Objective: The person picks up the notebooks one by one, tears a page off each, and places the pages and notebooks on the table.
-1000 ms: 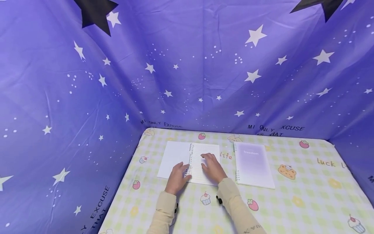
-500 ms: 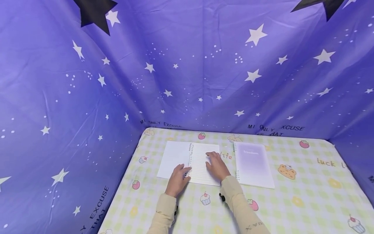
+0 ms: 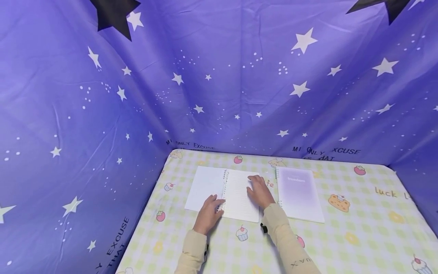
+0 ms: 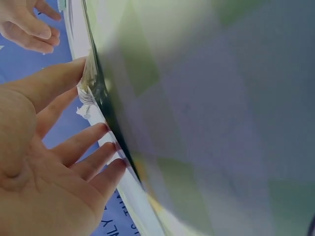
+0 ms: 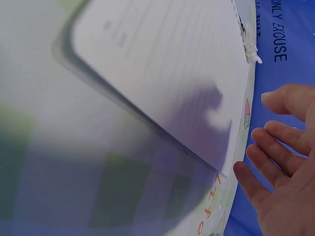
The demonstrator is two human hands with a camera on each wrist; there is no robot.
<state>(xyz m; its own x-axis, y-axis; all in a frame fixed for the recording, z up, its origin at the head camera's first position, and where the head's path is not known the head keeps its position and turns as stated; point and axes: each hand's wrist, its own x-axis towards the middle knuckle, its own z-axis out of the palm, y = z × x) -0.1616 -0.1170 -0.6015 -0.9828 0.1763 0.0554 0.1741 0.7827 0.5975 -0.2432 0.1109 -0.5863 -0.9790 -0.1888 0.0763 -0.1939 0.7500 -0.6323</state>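
A spiral notebook [image 3: 237,192] lies open on the table, a plain white side on the left and a lined page on the right. My left hand [image 3: 207,216] rests at the lower part of its spiral. In the left wrist view the thumb [image 4: 59,76] touches the notebook's near edge by the rings, and the other fingers spread over the left side. Above the right edge of the lined page is my right hand [image 3: 261,193], fingers loosely extended. The right wrist view shows that hand [image 5: 288,162] holding nothing, its shadow falling on the page [image 5: 162,64].
A closed spiral notebook [image 3: 300,199] with a purple-white cover reading "freedom" lies right of the open one. A checked tablecloth [image 3: 369,228] with cartoon prints covers the table. Blue starry curtains [image 3: 222,95] stand close behind and to the left and right.
My right hand has moved rightward across the lined page to its outer edge. The left hand has stayed by the spiral. The head view has shifted slightly.
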